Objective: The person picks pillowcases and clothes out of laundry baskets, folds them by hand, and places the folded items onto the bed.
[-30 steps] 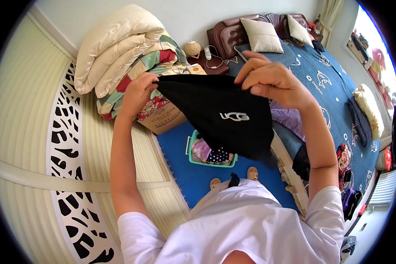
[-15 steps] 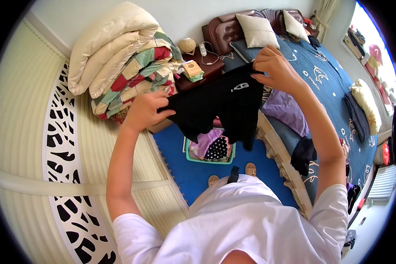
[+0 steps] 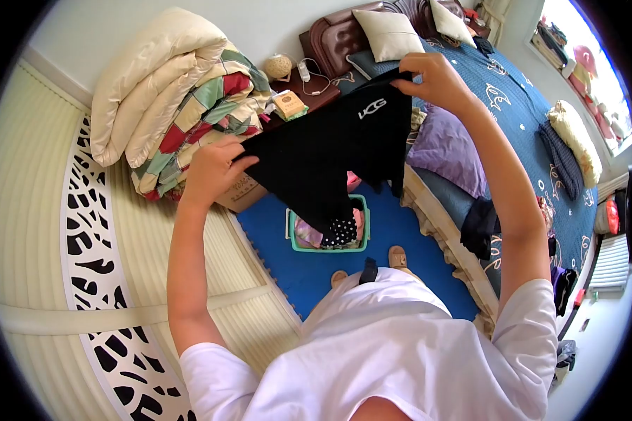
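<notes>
A black garment (image 3: pixel 316 151) with white lettering hangs spread between my two hands, its right end higher than its left. My left hand (image 3: pixel 214 168) pinches the left corner of its top edge. At the other corner, my right hand (image 3: pixel 432 81) grips the cloth between thumb and fingers. Two leg-like parts of the garment droop downward, one in front of a green basket (image 3: pixel 295 246). Inside the basket lie a polka-dot cloth (image 3: pixel 340 234) and pink and purple cloths, partly hidden by the garment.
The basket stands on a blue mat (image 3: pixel 270 224). On the right is a bed (image 3: pixel 512 126) with pillows, a purple cloth (image 3: pixel 448 151) and dark clothes. Folded quilts (image 3: pixel 161 84) are piled at the upper left, beside a nightstand (image 3: pixel 316 95). A cream sliding door (image 3: pixel 147 259) runs along the left.
The garment hung with its lettering folded and its legs bunched half a second ago; now it is spread wider with the lettering readable. The whole view has shifted, and the bed appears further left.
</notes>
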A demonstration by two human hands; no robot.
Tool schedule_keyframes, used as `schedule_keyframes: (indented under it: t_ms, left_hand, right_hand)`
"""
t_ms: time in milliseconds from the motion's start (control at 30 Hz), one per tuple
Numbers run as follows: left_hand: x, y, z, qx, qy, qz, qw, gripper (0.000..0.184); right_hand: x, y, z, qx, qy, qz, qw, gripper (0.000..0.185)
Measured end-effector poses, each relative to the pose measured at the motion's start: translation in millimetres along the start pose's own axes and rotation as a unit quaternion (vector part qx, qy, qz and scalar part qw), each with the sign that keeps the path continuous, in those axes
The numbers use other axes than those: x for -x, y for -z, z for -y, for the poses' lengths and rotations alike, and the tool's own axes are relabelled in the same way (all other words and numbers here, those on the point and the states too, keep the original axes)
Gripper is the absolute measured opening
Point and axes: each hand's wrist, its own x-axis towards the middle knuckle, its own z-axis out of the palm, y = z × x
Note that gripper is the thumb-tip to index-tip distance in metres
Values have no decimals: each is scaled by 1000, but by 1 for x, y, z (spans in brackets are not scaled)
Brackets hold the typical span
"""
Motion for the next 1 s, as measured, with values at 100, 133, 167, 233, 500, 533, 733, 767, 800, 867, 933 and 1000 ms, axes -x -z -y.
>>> schedule_keyframes:
  t_ms: [100, 133, 167, 233, 500, 533, 733, 767, 800, 867, 933, 1000]
  left_hand:
    - [0, -7, 10, 77, 4, -82, 994, 33]
    - [0, -8, 13, 77, 4, -81, 994, 33]
    - [0, -7, 16, 78, -3, -87, 993, 36]
    - [2, -7, 22, 78, -10, -92, 993, 39]
    - [-21, -34, 15, 112, 179, -214, 954, 39]
    - [-25, -40, 15, 111, 177, -215, 954, 39]
    - [-44, -56, 0, 371, 262, -161, 876, 24]
    - [-46, -55, -6, 402, 250, -142, 869, 24]
    - [-50, -50, -20, 403, 251, -140, 869, 24]
    - [-57, -43, -46, 483, 236, -121, 834, 24]
    - [-64, -42, -58, 477, 205, -112, 847, 29]
    - [-69, -37, -75, 499, 190, -84, 842, 27]
  right_hand:
    - [-1, -1, 1, -24, -9, -44, 999, 24]
    - [-1, -2, 0, -25, -10, -43, 999, 24]
    - [-2, -2, 0, -32, -28, -41, 998, 25]
    - [-2, -3, 0, -39, -47, -39, 997, 25]
    - [-3, -38, -2, -68, -205, -76, 973, 32]
    - [-3, -46, -3, -67, -204, -78, 973, 32]
    - [-14, -65, 32, -110, -204, -115, 966, 37]
    - [-18, -62, 44, -120, -217, -90, 964, 40]
    - [-20, -63, 52, -137, -174, -110, 969, 39]
    - [-26, -57, 74, -172, -180, -53, 967, 41]
    - [-29, -62, 85, -226, -157, -29, 961, 45]
    - [-30, -64, 94, -229, -126, -20, 965, 53]
